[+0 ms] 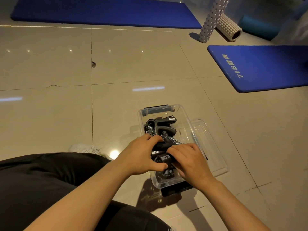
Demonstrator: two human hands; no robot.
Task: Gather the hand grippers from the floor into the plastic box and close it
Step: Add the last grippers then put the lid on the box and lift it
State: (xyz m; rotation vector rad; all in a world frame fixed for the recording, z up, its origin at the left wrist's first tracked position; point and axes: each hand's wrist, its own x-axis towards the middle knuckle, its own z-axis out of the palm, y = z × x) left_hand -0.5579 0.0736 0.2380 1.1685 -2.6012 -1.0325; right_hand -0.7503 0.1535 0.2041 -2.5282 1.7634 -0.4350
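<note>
box [181, 114] open, grippers [160, 129] inside | both hands [139, 157] [191, 161] curled on top gripper | lid [211, 147] just right of box, right hand nearer

Overall light: dim and warm, with a beige cast across the tiled floor [133, 64].
Light source: overhead; small point reflections and pale streaks dot the glossy tiles.
Glare: a bright round hotspot on the floor just beside the left hand [141, 155]; weaker sheen on the clear plastic box [183, 114].
Shadows: a dark patch under the box's near end; a short shadow beside the upright foam roller [211, 19].
Focus: centre fairly sharp; the top right corner is smeared and hazy.
Distortion: wide-angle bending, tile seams and blue mat [106, 12] edges curve near the borders.
</note>
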